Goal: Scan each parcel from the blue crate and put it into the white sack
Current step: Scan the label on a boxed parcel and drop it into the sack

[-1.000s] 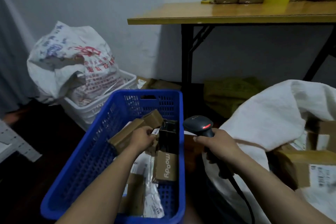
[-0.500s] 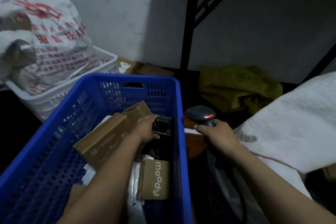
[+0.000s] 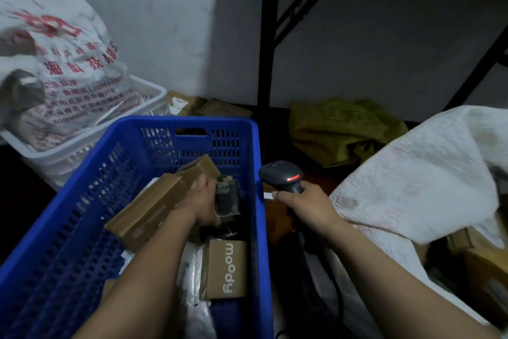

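A blue crate [image 3: 154,121] of parcels fills the 7 o'clock corner, and a white sack [image 3: 417,173] slumps at 3 o'clock. In the crate, the left hand [image 3: 204,204] curls round a small dark parcel [image 3: 227,197] whose long axis runs 12 to 6 o'clock. The right hand [image 3: 308,204] is wrapped round a scanner [image 3: 283,177], red light lit, just outside the crate wall at the parcel's 3 o'clock. The parcel probably has to be lifted rightward toward it.

Forearms enter from the bottom edge. Centre frame, left hand [image 3: 204,206] curls round dark parcel [image 3: 227,198]; right hand [image 3: 305,208], beside it, grips scanner [image 3: 283,177] handle.
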